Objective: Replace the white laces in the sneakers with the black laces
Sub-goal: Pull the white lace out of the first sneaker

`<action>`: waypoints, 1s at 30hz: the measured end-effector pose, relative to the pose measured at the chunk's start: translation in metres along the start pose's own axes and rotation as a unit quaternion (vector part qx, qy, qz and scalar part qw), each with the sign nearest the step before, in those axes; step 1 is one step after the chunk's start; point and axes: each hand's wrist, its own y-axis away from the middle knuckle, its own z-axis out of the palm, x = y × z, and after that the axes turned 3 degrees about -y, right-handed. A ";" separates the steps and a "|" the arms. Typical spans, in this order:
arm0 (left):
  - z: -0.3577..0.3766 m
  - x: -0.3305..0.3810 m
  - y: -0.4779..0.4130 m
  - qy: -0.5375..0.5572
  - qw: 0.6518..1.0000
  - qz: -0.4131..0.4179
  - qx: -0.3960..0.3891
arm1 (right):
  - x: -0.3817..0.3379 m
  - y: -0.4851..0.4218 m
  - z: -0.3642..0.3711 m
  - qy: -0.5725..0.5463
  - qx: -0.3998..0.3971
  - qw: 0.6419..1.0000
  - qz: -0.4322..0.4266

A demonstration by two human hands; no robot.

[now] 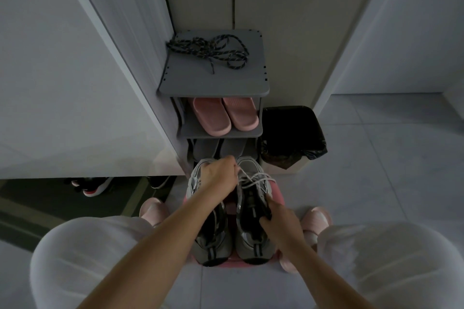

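Two grey sneakers stand side by side on a pink stool (277, 193) between my knees. The right sneaker (253, 238) carries loosened white laces (256, 179) over its front. My left hand (219, 174) reaches across the left sneaker (213, 241) and pinches a strand of the white lace. My right hand (278, 219) grips the right sneaker's collar on its right side. The black laces (208, 51) lie in a loose tangle on top of the grey shoe rack (251, 78), far from both hands.
Pink slippers (224, 115) fill the rack's middle shelf, with grey slippers (218, 148) below. A bin with a black bag (291, 138) stands right of the rack. Dark shoes (95, 185) sit under the cabinet at left. Cabinet doors rise behind; tiled floor spreads right.
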 end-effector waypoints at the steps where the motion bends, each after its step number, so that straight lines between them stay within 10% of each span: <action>1: 0.000 0.001 0.001 0.010 1.000 0.002 -0.009 | 0.000 0.000 0.000 0.000 0.002 1.000 -0.001; 6: 0.019 -0.007 0.012 0.002 0.996 -0.005 -0.085 | 0.002 0.000 0.001 0.007 0.007 1.000 -0.008; 17: 0.005 -0.013 -0.002 0.076 0.996 -0.047 0.029 | 0.009 0.005 0.002 -0.001 0.018 0.999 -0.029; 23: 0.026 -0.017 0.010 0.056 0.995 -0.025 -0.072 | 0.009 0.007 0.003 -0.002 0.031 0.999 -0.032; 30: 0.010 -0.020 -0.001 0.123 0.990 -0.063 0.028 | 0.007 0.009 0.001 -0.006 0.026 0.999 -0.034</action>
